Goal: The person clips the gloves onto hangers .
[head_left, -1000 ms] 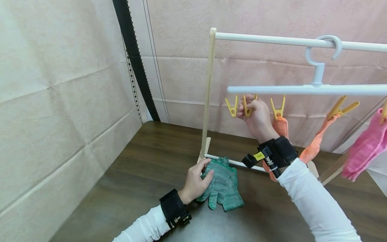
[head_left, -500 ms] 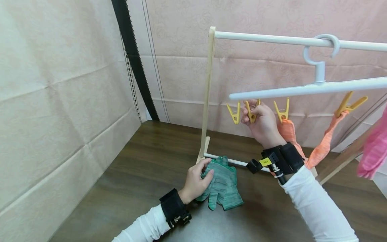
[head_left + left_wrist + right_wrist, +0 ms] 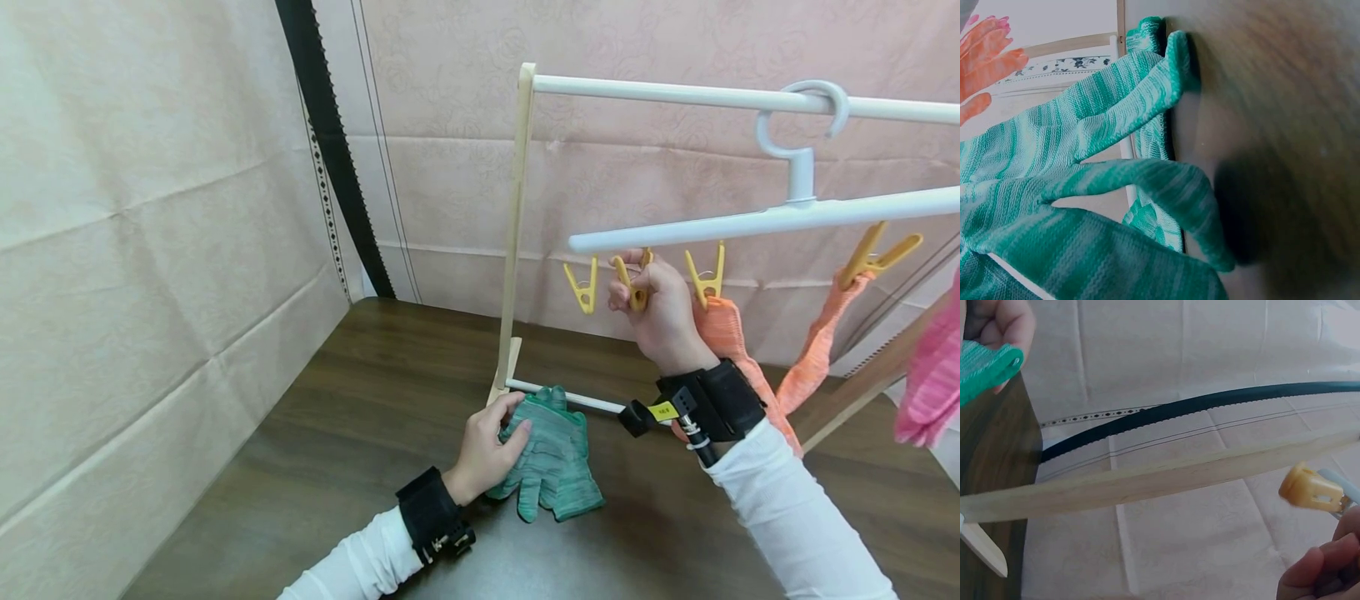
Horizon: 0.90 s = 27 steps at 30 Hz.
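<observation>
My left hand [image 3: 487, 446] holds a green striped knit glove [image 3: 551, 462] by its left edge, thumb across the front. In the left wrist view, the glove's fingers [image 3: 1172, 187] hang down near the tabletop, with more green knit behind them. With my right hand [image 3: 663, 312] I pinch a yellow clothespin [image 3: 639, 293], second from the left under a pale blue hanger [image 3: 750, 223]. Another yellow clothespin [image 3: 585, 287] hangs to its left, also seen near my fingers in the right wrist view. My right thumb and fingers partly hide the pinched clothespin.
The hanger hooks over a white rod [image 3: 652, 88] on a wooden frame [image 3: 517, 225]. Orange knit gloves [image 3: 810, 371] hang from clothespins right of my right hand, a pink one [image 3: 930, 375] farther right. A lower white rod [image 3: 592, 402] crosses behind the green glove. Pale cloth [image 3: 172, 250] encloses the table [image 3: 315, 467].
My right hand has moved right and slightly down with the pinched clothespin. The hanger has tilted, its left end lower, and the hanging gloves have shifted right. My left hand and the green glove stay put.
</observation>
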Tool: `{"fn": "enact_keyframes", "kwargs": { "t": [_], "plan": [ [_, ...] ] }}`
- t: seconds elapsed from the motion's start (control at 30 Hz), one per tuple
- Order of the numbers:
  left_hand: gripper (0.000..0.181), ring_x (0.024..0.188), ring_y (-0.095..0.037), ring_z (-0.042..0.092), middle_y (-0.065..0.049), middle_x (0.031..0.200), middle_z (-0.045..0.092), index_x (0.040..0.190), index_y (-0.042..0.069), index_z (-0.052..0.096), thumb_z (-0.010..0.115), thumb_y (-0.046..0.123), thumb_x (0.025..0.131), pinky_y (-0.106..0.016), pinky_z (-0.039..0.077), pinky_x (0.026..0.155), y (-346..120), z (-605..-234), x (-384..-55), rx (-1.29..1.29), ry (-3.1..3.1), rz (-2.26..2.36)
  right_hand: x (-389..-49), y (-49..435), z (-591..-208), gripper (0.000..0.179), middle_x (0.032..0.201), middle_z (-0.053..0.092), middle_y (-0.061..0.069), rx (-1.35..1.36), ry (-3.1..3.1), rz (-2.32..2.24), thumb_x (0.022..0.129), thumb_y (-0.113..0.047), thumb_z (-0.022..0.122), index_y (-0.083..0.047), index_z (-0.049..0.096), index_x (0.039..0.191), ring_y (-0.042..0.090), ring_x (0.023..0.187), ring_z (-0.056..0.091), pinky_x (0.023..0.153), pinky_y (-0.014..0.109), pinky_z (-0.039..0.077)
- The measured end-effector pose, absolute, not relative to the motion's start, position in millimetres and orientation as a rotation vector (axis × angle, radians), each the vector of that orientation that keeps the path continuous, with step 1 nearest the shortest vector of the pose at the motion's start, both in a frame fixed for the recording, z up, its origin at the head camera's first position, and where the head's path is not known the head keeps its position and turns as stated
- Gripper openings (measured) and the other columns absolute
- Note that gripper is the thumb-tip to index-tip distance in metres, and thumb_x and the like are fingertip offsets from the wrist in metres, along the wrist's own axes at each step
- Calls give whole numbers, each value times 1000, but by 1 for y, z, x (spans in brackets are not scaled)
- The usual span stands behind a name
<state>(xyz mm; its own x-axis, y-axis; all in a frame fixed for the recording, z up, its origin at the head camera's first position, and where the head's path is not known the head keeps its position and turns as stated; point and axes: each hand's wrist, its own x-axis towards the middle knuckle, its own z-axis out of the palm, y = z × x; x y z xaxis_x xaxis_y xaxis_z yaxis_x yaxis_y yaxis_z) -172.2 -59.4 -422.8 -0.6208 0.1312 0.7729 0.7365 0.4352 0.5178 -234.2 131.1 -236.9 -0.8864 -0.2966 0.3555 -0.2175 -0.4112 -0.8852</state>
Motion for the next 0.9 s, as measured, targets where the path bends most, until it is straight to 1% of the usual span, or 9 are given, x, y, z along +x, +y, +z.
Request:
{"fn": "enact_keyframes", "kwargs": {
  "t": [0.07, 0.27, 0.33, 0.4, 0.5, 0.6, 0.77, 0.83, 0.9],
  "plan": [
    [29, 64, -12, 46, -5, 74, 51, 110, -3, 53, 54, 3, 82, -17, 40, 59, -59, -422, -172, -727, -2026, -1181, -232, 131, -236, 28, 78, 39, 1, -766, 1753, -2480, 80, 3, 18, -4, 41, 94, 10, 53, 37, 60, 23, 33],
    [30, 64, -10, 44, -4, 73, 48, 111, -3, 53, 55, 2, 81, -18, 40, 59, -58, -423, -172, -719, -2025, -1181, -230, 130, -235, 17, 60, 40, -4, -822, 1955, -2429, 80, 4, 32, -4, 45, 88, 11, 54, 38, 58, 22, 35],
    [30, 64, -9, 43, -4, 73, 48, 111, -2, 53, 55, 2, 82, -18, 39, 59, -58, -423, -171, -716, -2033, -1178, -230, 130, -234, 12, 56, 40, -5, -813, 1988, -2413, 82, 5, 39, -4, 45, 86, 11, 54, 38, 57, 21, 35],
    [30, 64, -9, 43, -5, 74, 50, 112, -2, 52, 55, 2, 82, -18, 39, 59, -58, -423, -171, -715, -2040, -1171, -229, 130, -234, 7, 55, 40, -6, -788, 2020, -2398, 84, 2, 48, -5, 46, 84, 11, 53, 36, 56, 21, 34],
    [30, 64, -10, 44, -5, 75, 51, 113, -2, 52, 53, 2, 83, -19, 39, 60, -58, -423, -170, -711, -2050, -1164, -229, 130, -233, 10, 53, 38, -7, -742, 2087, -2361, 84, -6, 56, -7, 47, 81, 11, 51, 33, 54, 20, 32],
    [30, 64, -10, 43, -6, 75, 51, 114, -1, 52, 53, 2, 84, -18, 38, 60, -58, -421, -169, -706, -2055, -1166, -229, 130, -234, 12, 52, 36, -7, -718, 2145, -2339, 84, -11, 58, -8, 47, 80, 11, 50, 33, 53, 19, 32],
    [29, 64, -13, 43, -7, 75, 51, 114, -1, 52, 53, 2, 84, -20, 37, 59, -56, -421, -169, -713, -2049, -1185, -230, 131, -236, 10, 52, 35, -7, -712, 2217, -2323, 85, -12, 57, -9, 49, 80, 9, 49, 34, 53, 20, 32],
    [30, 65, -13, 43, -7, 77, 52, 114, -1, 52, 53, 2, 84, -21, 38, 60, -55, -421, -168, -716, -2047, -1190, -231, 131, -237, 11, 51, 36, -7, -713, 2295, -2277, 86, -14, 56, -9, 49, 78, 9, 49, 35, 55, 21, 33],
    [30, 66, -13, 44, -7, 78, 52, 114, -1, 52, 53, 2, 84, -22, 38, 61, -55, -420, -168, -717, -2046, -1190, -231, 132, -237, 15, 50, 39, -8, -714, 2421, -2190, 87, -17, 54, -9, 48, 75, 9, 51, 40, 57, 21, 36]
  ]
}}
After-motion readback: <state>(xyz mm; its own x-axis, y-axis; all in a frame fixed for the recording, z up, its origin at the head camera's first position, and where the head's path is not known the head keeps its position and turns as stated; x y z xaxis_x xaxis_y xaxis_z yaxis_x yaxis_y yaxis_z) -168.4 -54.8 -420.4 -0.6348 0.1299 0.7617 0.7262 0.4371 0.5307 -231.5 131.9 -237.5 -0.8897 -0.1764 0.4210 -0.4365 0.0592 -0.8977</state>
